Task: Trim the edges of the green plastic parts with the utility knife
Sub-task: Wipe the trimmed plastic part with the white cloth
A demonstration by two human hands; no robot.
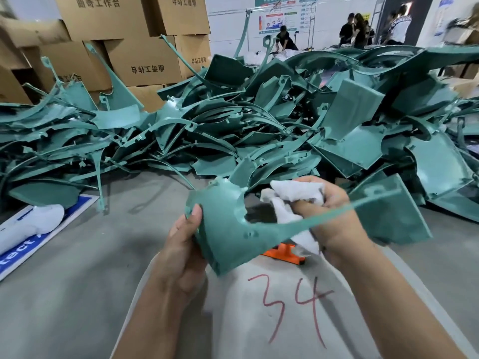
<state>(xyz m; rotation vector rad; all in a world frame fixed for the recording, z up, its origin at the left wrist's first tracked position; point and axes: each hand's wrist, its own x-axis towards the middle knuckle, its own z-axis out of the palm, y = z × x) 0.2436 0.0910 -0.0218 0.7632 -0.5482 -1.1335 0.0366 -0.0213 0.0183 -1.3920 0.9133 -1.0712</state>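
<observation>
Holding a green plastic part (223,229) up near the middle of the view, the left hand (185,244) grips the part's broad lower-left panel, thumb laid over the near face and the other fingers hidden behind it. From that panel a thin curved strip runs up and to the right, crossing in front of the right hand (334,211). The right hand is curled round a bunched white cloth (293,203) and sits just behind the strip, at the part's open cut-out; whether it touches the plastic cannot be told. Both forearms reach in from the near edge, the left rising almost straight, the right angled in from the lower right.

Below the part lies an orange utility knife (285,252), mostly covered by the part and the cloth, resting on a pale sheet (259,320) marked "34" by hand in red. The sheet lies on a grey floor (77,294).

Beyond the hands a big pile of green plastic parts (233,125) spreads from left to right. At near left a blue and white sign (23,250) shows the letters "tect", with a white wrapped bundle (28,226) on it. At far left stand stacked cardboard boxes (134,58) printed with Chinese characters, some upside down. Far right, several people (360,29) stand by a wall with a poster (282,14) too small to read.
</observation>
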